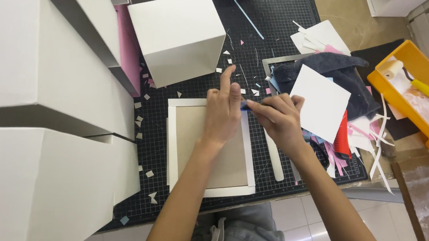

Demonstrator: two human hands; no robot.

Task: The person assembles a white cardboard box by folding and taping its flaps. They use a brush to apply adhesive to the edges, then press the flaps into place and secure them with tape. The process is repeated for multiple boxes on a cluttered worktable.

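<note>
A brown cardboard square (pixel 231 161) lies on a larger white sheet (pixel 170 142) on the black cutting mat (pixel 265 31). My left hand (pixel 221 110) presses flat on the cardboard's upper part, index finger stretched up. My right hand (pixel 277 118) is closed on a small blue tool (pixel 246 105) at the cardboard's upper right corner, touching the fingers of my left hand. A white tube-like stick (pixel 275 160) lies just right of the sheet.
White boxes (pixel 181 33) stand stacked along the left and back. A white card (pixel 320 102) rests on a dark cloth (pixel 342 70). A yellow tray (pixel 419 64) with a paint roller (pixel 427 89) sits at the right. Paper scraps litter the mat.
</note>
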